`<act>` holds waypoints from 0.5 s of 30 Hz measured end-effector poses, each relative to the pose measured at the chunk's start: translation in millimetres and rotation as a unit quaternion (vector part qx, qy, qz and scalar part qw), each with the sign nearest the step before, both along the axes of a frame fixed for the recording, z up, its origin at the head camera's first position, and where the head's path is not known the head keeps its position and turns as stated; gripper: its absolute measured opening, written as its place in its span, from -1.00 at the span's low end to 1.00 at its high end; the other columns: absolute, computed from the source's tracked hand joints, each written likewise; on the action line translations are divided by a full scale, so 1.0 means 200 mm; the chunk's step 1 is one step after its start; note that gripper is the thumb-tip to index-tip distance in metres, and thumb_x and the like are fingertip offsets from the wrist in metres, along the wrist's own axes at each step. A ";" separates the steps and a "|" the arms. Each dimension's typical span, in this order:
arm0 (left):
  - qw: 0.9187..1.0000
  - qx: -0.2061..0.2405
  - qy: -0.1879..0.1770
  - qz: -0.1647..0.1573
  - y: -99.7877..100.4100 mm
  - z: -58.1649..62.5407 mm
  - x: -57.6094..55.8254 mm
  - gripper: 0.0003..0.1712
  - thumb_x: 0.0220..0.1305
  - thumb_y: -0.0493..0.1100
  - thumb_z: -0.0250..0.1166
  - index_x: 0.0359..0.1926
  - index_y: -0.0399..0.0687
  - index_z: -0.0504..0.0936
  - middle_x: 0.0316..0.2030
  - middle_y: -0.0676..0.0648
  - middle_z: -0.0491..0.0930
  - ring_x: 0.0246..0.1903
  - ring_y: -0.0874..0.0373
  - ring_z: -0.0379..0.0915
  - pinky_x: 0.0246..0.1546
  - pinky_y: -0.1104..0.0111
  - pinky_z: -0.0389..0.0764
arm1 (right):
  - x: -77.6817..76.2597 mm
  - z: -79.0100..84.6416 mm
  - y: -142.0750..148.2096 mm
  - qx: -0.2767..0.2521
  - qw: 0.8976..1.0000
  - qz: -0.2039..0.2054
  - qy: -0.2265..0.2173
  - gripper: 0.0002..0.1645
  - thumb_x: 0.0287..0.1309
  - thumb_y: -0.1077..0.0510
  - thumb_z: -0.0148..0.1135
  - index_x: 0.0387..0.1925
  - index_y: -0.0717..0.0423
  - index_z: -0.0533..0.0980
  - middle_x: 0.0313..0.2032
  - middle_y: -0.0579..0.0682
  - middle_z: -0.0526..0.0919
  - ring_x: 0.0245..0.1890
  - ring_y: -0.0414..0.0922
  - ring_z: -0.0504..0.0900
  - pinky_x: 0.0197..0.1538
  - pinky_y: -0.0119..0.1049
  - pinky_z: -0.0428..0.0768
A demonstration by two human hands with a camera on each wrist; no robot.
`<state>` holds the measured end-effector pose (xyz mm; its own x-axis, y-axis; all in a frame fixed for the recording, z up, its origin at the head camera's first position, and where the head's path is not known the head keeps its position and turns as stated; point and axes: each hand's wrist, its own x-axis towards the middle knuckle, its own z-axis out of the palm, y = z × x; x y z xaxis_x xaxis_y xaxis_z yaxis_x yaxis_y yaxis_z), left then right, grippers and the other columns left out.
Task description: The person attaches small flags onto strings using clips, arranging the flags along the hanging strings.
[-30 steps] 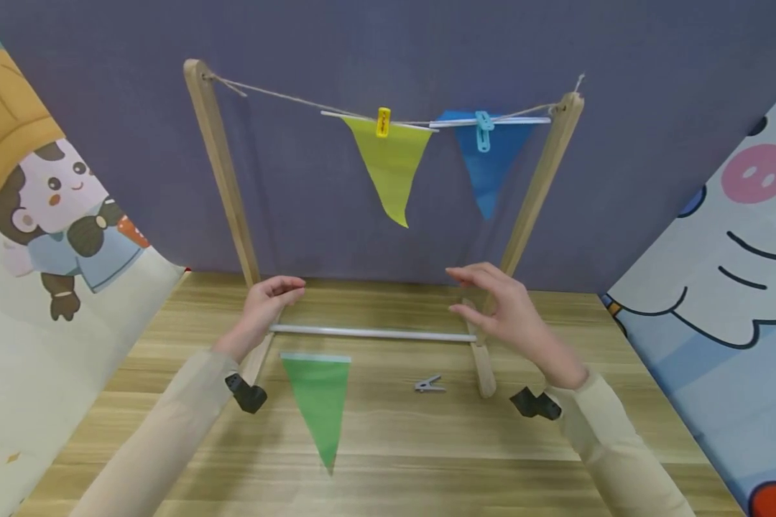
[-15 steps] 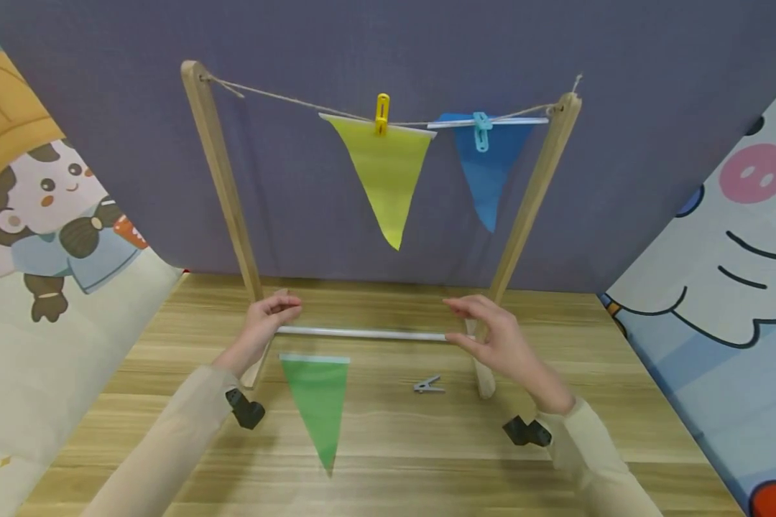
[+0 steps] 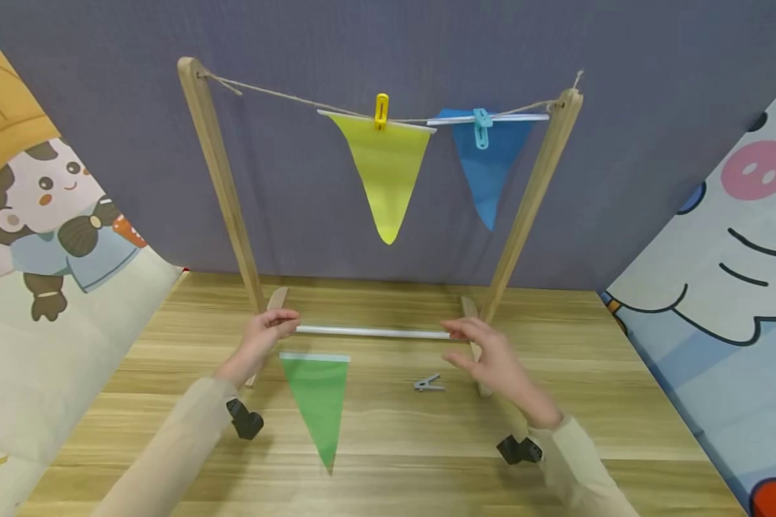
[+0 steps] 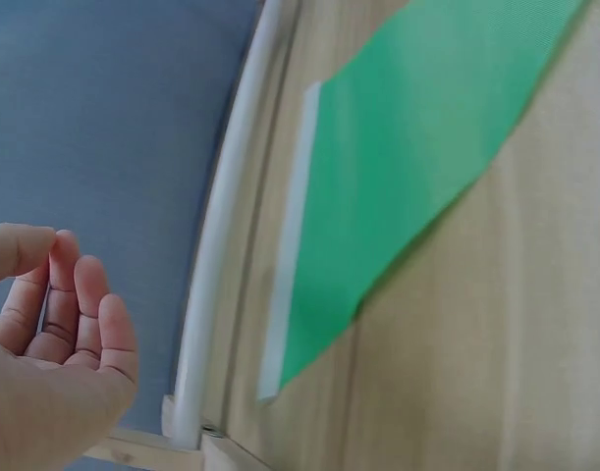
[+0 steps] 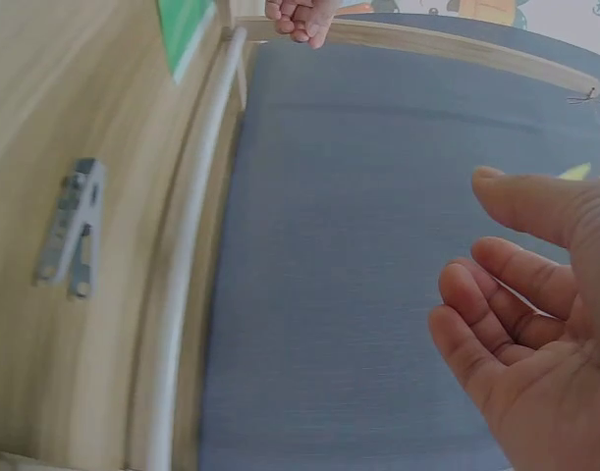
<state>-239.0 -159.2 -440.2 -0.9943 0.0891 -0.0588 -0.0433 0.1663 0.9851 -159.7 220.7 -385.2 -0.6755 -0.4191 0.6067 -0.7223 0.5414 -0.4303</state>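
Note:
My left hand (image 3: 259, 345) hovers beside the left post with its fingers loosely bent, thumb near the index fingertip, holding nothing. Across from it, my right hand (image 3: 494, 359) is held with thumb and fingers apart and nothing between them. A green triangular pennant (image 3: 320, 406) with a white top strip lies flat on the table, nearest my left hand. To its right lies a grey clothespin (image 3: 429, 384). On the string above hang a yellow pennant (image 3: 388, 172) under a yellow clothespin (image 3: 381, 111) and a blue pennant (image 3: 488, 172) under a light blue clothespin (image 3: 481, 129).
A wooden left post (image 3: 223, 179) and right post (image 3: 533, 201) carry the twine string (image 3: 284, 95). Low between them runs a white crossbar (image 3: 371, 332). Behind stands a dark blue-grey panel (image 3: 310, 201); cartoon-printed sheets flank the wooden table (image 3: 388, 467).
Both hands have come down and toward me from beside the posts, the right one further and slightly left. The yellow pennant has swung and now hangs straighter; its clothespin tilts differently.

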 end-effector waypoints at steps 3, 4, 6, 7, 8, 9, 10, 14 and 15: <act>1.000 -0.009 -0.008 0.004 0.00 -0.03 0.01 -0.61 0.27 -0.27 0.21 0.03 -0.49 0.46 -0.26 0.01 0.59 -0.30 0.29 0.47 -0.15 0.33 0.53 | 0.00 -0.05 0.00 -0.005 1.000 0.002 -0.014 -0.43 -0.25 0.37 0.48 -0.07 0.36 0.53 -0.20 0.12 0.62 -0.27 0.00 0.60 -0.16 -0.26 0.60; 1.000 -0.013 -0.011 0.004 0.00 -0.04 0.01 -0.62 0.27 -0.27 0.21 0.02 -0.49 0.46 -0.26 0.02 0.58 -0.30 0.29 0.47 -0.15 0.32 0.53 | 0.01 -0.06 0.00 -0.007 1.000 0.003 -0.017 -0.43 -0.25 0.37 0.48 -0.07 0.36 0.53 -0.21 0.14 0.62 -0.27 0.00 0.60 -0.16 -0.26 0.60; 1.000 -0.018 -0.012 -0.003 0.00 -0.07 0.02 -0.63 0.27 -0.28 0.20 0.02 -0.48 0.47 -0.24 -0.01 0.59 -0.28 0.26 0.47 -0.15 0.32 0.52 | 0.01 -0.09 0.00 -0.009 1.000 0.004 -0.023 -0.44 -0.25 0.39 0.47 -0.08 0.37 0.53 -0.22 0.16 0.62 -0.28 0.00 0.60 -0.17 -0.25 0.60; 1.000 -0.019 -0.014 -0.006 0.00 -0.08 0.03 -0.64 0.28 -0.28 0.19 0.02 -0.48 0.47 -0.22 -0.05 0.58 -0.28 0.26 0.47 -0.16 0.33 0.52 | 0.01 -0.11 0.00 -0.008 1.000 0.003 -0.025 -0.45 -0.25 0.40 0.47 -0.08 0.37 0.53 -0.22 0.16 0.62 -0.29 -0.01 0.60 -0.18 -0.26 0.60; 1.000 -0.021 -0.012 -0.008 0.00 -0.10 0.03 -0.66 0.27 -0.30 0.18 0.00 -0.48 0.48 -0.20 -0.10 0.58 -0.28 0.27 0.47 -0.17 0.36 0.51 | 0.01 -0.12 0.00 -0.007 1.000 0.001 -0.027 -0.45 -0.25 0.41 0.47 -0.09 0.36 0.53 -0.22 0.16 0.62 -0.29 -0.02 0.59 -0.19 -0.26 0.60; 1.000 -0.025 -0.007 -0.011 0.00 -0.11 0.03 -0.67 0.27 -0.32 0.18 -0.01 -0.48 0.49 -0.17 -0.16 0.58 -0.28 0.28 0.47 -0.18 0.39 0.51 | 0.02 -0.14 0.00 -0.007 1.000 0.000 -0.030 -0.45 -0.26 0.42 0.47 -0.09 0.36 0.53 -0.22 0.16 0.62 -0.30 -0.02 0.59 -0.20 -0.26 0.60; 1.000 -0.028 -0.003 -0.013 0.01 -0.12 0.03 -0.69 0.27 -0.33 0.17 -0.02 -0.49 0.49 -0.15 -0.21 0.57 -0.28 0.29 0.46 -0.19 0.43 0.51 | 0.02 -0.15 0.00 -0.007 0.999 0.000 -0.033 -0.45 -0.26 0.44 0.46 -0.09 0.35 0.54 -0.23 0.15 0.62 -0.30 -0.02 0.60 -0.20 -0.26 0.61; 0.998 -0.061 0.032 -0.004 0.02 -0.17 0.03 -0.75 0.23 -0.40 0.19 -0.09 -0.52 0.52 -0.14 -0.33 0.55 -0.31 0.32 0.45 -0.27 0.56 0.48 | 0.02 -0.21 -0.01 -0.005 0.999 0.002 -0.053 -0.46 -0.25 0.46 0.45 -0.09 0.36 0.53 -0.23 0.14 0.62 -0.31 0.00 0.61 -0.21 -0.25 0.61; 0.996 -0.076 0.043 0.001 0.02 -0.18 0.03 -0.76 0.22 -0.41 0.20 -0.11 -0.51 0.54 -0.15 -0.33 0.56 -0.32 0.30 0.46 -0.28 0.57 0.48 | 0.02 -0.23 -0.01 -0.006 0.998 0.004 -0.059 -0.46 -0.25 0.46 0.45 -0.09 0.37 0.53 -0.23 0.16 0.62 -0.32 0.02 0.61 -0.20 -0.24 0.62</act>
